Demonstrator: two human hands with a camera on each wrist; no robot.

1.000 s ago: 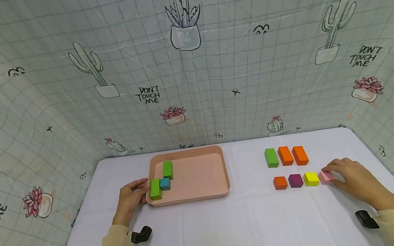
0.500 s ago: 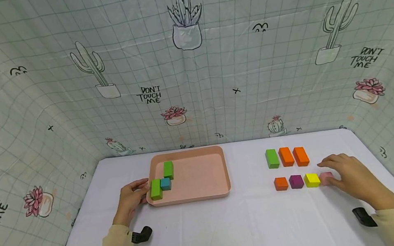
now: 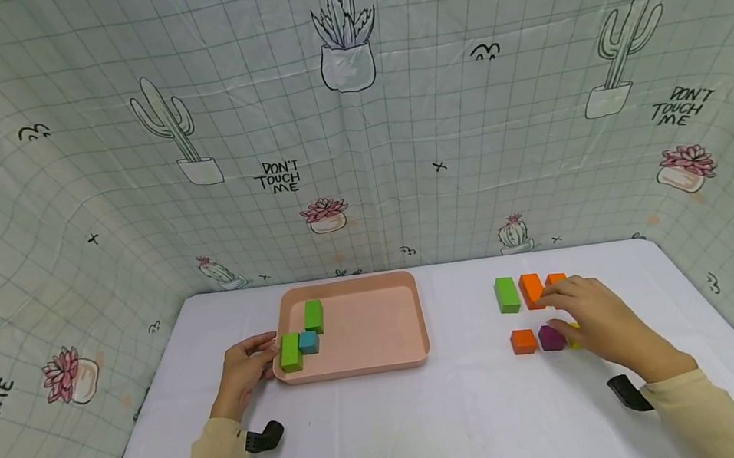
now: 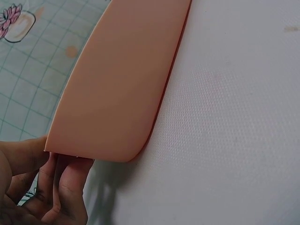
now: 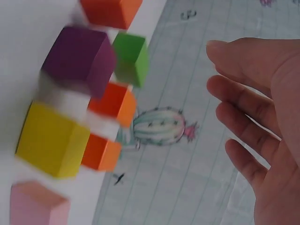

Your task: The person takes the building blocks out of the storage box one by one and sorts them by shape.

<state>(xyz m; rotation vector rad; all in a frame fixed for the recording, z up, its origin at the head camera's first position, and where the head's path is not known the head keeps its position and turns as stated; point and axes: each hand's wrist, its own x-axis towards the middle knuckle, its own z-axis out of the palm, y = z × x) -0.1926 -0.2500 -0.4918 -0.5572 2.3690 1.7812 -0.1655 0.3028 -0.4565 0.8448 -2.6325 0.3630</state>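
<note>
My left hand [image 3: 245, 370] grips the left rim of a pink tray [image 3: 369, 329]; in the left wrist view the thumb lies on the rim and curled fingers [image 4: 70, 187] bear against its end wall. Two green blocks [image 3: 290, 353] and a small blue cube [image 3: 308, 343] lie in the tray's left part. My right hand [image 3: 605, 325] hovers with relaxed fingers over the table at right, holding nothing. It partly hides the yellow cube [image 5: 51, 138] and covers the pink cube [image 5: 37, 204] in the head view. Left of its fingertips sits a purple cube [image 3: 552, 338].
A green block [image 3: 506, 296] and two orange blocks [image 3: 531, 291] form a back row at right. An orange cube [image 3: 524, 342] ends the front row. A patterned cloth [image 3: 397, 140] hangs behind the white table [image 3: 395, 442].
My right hand has let go of the pink cube and moved left, over the yellow cube toward the purple one. My left hand and the tray have stayed put.
</note>
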